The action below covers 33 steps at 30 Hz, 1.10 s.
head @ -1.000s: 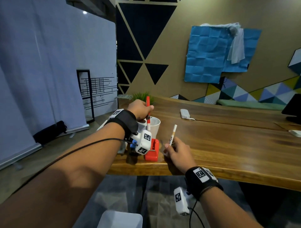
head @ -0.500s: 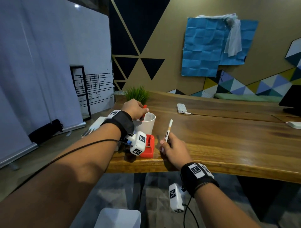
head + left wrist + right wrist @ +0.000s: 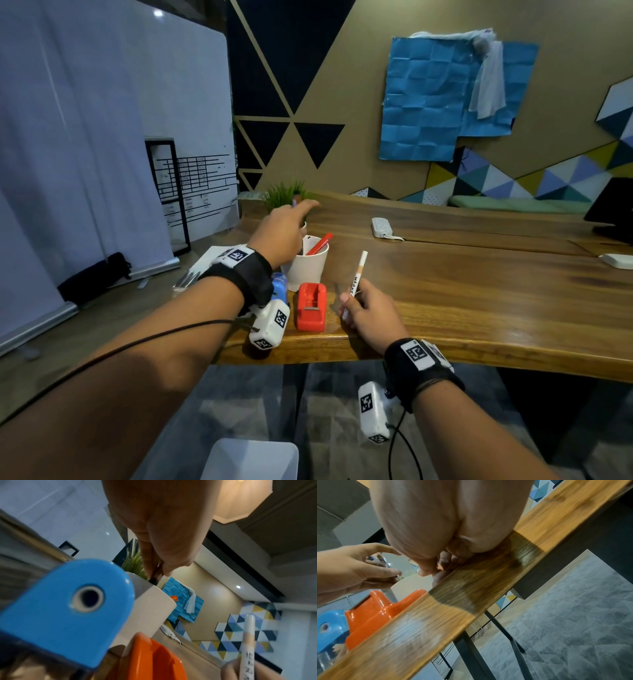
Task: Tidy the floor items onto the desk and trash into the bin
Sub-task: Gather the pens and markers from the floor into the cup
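Observation:
My left hand [image 3: 291, 226] hovers over the white cup [image 3: 306, 269] at the desk's left end, index finger stretched out. In the left wrist view its thumb and a finger pinch a dark pen [image 3: 155, 576] whose lower end is at the cup's rim. A red pen [image 3: 320, 243] leans free inside the cup. My right hand [image 3: 351, 303] rests on the desk [image 3: 462, 291] near its front edge and grips a white marker [image 3: 358, 277] upright, to the right of the cup.
A red tape dispenser [image 3: 311, 308] and a blue sharpener [image 3: 279, 284] stand in front of the cup. A small plant [image 3: 286, 192] is behind it, and a white power strip [image 3: 382, 228] lies further back. A white bin [image 3: 250, 459] stands on the floor below me.
The left hand lowered the red pen into the cup and let it go; it now leans there. The right hand with the marker stayed put.

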### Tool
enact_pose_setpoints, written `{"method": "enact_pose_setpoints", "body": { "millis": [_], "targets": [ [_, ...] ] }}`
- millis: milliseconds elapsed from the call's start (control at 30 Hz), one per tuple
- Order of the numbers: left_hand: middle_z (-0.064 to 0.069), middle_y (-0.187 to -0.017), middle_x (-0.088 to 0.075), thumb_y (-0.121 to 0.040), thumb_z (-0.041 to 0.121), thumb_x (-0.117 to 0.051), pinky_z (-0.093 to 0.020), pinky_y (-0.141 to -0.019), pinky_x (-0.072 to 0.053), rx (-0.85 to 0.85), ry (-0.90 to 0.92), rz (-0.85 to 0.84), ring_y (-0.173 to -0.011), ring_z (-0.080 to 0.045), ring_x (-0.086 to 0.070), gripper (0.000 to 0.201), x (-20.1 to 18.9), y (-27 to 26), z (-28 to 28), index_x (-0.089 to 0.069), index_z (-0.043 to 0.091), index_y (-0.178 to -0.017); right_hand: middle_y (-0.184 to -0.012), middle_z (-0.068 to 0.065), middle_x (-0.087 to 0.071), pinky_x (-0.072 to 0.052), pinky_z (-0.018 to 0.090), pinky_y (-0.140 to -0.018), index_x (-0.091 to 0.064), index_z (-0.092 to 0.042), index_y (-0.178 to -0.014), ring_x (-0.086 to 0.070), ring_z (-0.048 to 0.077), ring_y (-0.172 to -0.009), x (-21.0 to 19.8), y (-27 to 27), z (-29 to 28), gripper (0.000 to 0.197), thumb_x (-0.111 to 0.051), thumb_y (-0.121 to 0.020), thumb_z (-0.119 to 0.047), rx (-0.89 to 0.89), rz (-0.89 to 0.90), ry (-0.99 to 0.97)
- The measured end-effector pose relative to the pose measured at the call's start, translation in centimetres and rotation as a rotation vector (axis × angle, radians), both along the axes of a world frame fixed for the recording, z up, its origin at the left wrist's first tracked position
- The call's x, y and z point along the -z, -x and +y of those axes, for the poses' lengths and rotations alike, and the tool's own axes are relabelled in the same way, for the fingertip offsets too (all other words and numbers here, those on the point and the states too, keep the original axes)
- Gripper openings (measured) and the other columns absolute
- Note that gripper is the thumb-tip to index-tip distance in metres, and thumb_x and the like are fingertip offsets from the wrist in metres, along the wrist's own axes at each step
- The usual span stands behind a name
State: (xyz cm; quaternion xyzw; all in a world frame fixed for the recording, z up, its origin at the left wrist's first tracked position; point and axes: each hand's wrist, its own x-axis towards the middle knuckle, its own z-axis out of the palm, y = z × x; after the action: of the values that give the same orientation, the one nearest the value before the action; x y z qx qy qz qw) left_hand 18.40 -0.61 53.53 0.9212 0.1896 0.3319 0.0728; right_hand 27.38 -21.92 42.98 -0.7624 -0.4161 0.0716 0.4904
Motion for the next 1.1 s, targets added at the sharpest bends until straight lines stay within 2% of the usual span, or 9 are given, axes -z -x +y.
{"method": "enact_pose_setpoints", "body": {
  "millis": [167, 300, 367, 467, 533, 633, 700, 933, 1100],
  "targets": [
    [-0.006, -0.105, -0.070, -0.091, 0.020, -0.071, -0.041, -0.085, -0.058, 0.018, 0.022, 0.208, -0.094, -0.026, -0.067, 0.077, 0.5, -2.3, -0.3, -0.033, 0.037, -0.156, -0.081, -0.002, -0.078, -0.062, 0.040, -0.077, -0.062, -0.028, -0.100, -0.072, 0.007, -0.069, -0.1, 0.1, -0.1, 0.007, -0.059, -0.104, -0.033, 0.008, -0.001, 0.013],
    [-0.008, -0.125, -0.070, -0.095, 0.032, -0.068, -0.034, -0.091, -0.055, -0.003, 0.037, 0.159, -0.103, -0.025, -0.068, 0.054, 0.8, -2.7, 0.4, -0.053, 0.033, -0.147, -0.082, -0.002, -0.078, -0.062, 0.039, -0.076, -0.061, -0.029, -0.098, -0.073, 0.009, -0.071, -0.1, 0.1, 0.0, 0.008, -0.059, -0.104, -0.034, 0.017, -0.007, 0.025],
    [-0.002, -0.120, -0.073, -0.098, 0.036, -0.061, -0.029, -0.087, -0.054, -0.011, 0.029, 0.082, -0.096, -0.019, -0.068, 0.038, 0.8, -2.1, 0.4, -0.065, 0.031, -0.135, -0.083, -0.002, -0.078, -0.062, 0.039, -0.077, -0.061, -0.029, -0.099, -0.073, 0.009, -0.073, -0.2, 0.0, 0.0, 0.008, -0.059, -0.105, -0.034, 0.018, -0.012, 0.030],
    [0.004, -0.095, -0.075, -0.099, 0.043, -0.054, -0.038, -0.079, -0.058, -0.080, 0.008, -0.074, -0.089, -0.018, -0.068, 0.028, 0.8, 0.5, -0.1, -0.075, 0.026, -0.108, -0.083, -0.003, -0.077, -0.061, 0.040, -0.078, -0.061, -0.029, -0.102, -0.073, 0.010, -0.075, -0.3, 0.1, 0.1, 0.007, -0.058, -0.105, -0.035, 0.025, -0.020, 0.045],
    [0.006, -0.080, -0.069, -0.101, 0.047, -0.050, -0.037, -0.067, -0.054, -0.111, -0.048, -0.128, -0.078, -0.016, -0.063, 0.032, 1.3, 2.8, -1.3, -0.070, 0.024, -0.091, -0.083, -0.003, -0.077, -0.061, 0.041, -0.078, -0.060, -0.030, -0.101, -0.072, 0.011, -0.075, -0.2, 0.2, 0.1, 0.008, -0.058, -0.105, -0.035, 0.034, -0.032, 0.053],
    [0.009, -0.068, -0.049, -0.106, 0.045, -0.047, -0.025, -0.054, -0.033, -0.115, -0.101, -0.249, -0.064, -0.007, -0.047, 0.038, 2.8, 7.0, -4.4, -0.049, 0.027, -0.072, -0.082, -0.003, -0.077, -0.061, 0.042, -0.078, -0.060, -0.030, -0.100, -0.072, 0.011, -0.073, -0.4, 0.4, 0.0, 0.008, -0.057, -0.105, -0.036, 0.031, -0.035, 0.058],
    [0.009, -0.065, -0.044, -0.108, 0.041, -0.046, -0.019, -0.053, -0.029, -0.095, -0.087, -0.283, -0.060, -0.007, -0.044, 0.040, 5.1, 9.9, -6.0, -0.044, 0.027, -0.070, -0.083, -0.004, -0.077, -0.061, 0.043, -0.080, -0.060, -0.029, -0.099, -0.072, 0.013, -0.076, -0.4, 0.5, 0.0, 0.009, -0.057, -0.105, -0.036, 0.032, -0.039, 0.053],
    [0.009, -0.061, -0.051, -0.104, 0.048, -0.045, -0.031, -0.049, -0.041, -0.048, -0.277, -0.071, -0.053, -0.013, -0.050, 0.045, 13.0, 14.0, -4.4, -0.051, 0.025, -0.066, -0.073, 0.004, -0.071, -0.063, 0.052, -0.076, -0.062, -0.020, -0.100, -0.069, 0.016, -0.064, -3.3, 1.7, 0.3, 0.007, -0.059, -0.105, -0.021, -0.026, 0.080, 0.034],
    [0.004, -0.067, -0.054, -0.098, 0.036, -0.055, -0.037, -0.058, -0.044, -0.126, -0.289, -0.131, -0.061, -0.022, -0.054, 0.030, 13.9, 13.3, -4.9, -0.053, 0.024, -0.070, -0.087, 0.006, -0.075, -0.066, 0.036, -0.067, -0.060, -0.024, -0.098, -0.076, 0.018, -0.072, -10.6, 1.6, 4.4, 0.012, -0.069, -0.099, -0.016, -0.024, -0.094, -0.093]
  ]
}}
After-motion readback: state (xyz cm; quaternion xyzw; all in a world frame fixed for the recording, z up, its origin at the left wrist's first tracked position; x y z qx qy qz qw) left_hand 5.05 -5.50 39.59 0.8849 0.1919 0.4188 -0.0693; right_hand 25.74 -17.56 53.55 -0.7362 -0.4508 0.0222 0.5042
